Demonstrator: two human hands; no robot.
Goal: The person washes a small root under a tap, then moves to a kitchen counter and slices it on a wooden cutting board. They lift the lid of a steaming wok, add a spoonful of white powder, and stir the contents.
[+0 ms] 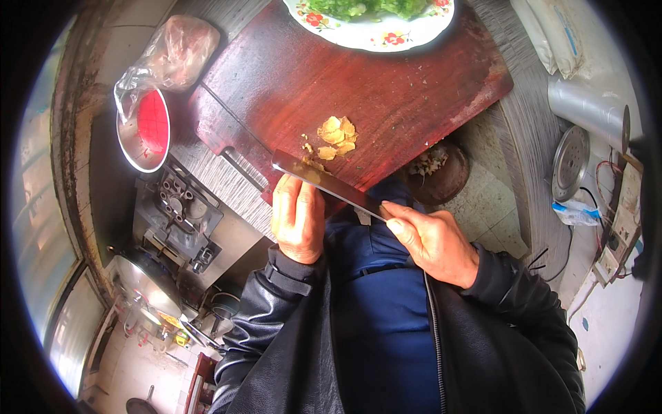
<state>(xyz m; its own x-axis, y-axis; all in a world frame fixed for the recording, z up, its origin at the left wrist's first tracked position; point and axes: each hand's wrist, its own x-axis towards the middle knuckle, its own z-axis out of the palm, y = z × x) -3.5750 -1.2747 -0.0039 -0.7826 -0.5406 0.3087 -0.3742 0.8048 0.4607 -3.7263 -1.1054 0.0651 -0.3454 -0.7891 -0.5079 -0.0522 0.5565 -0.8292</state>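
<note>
My right hand grips a broad kitchen knife by its handle end. The blade slants up and left over the near edge of a reddish wooden cutting board. Bent fingers of my left hand rest close against the near side of the blade; whatever lies under their tips is hidden. Just beyond the blade, thin yellow slices, which look like ginger, lie in a small heap with crumbs beside them. A few pieces sit along the blade's far side.
A flowered plate of chopped greens stands at the board's far end. Left are a bagged lump of meat, a metal bowl and a gas burner. Below the board's right edge sits a round container of scraps.
</note>
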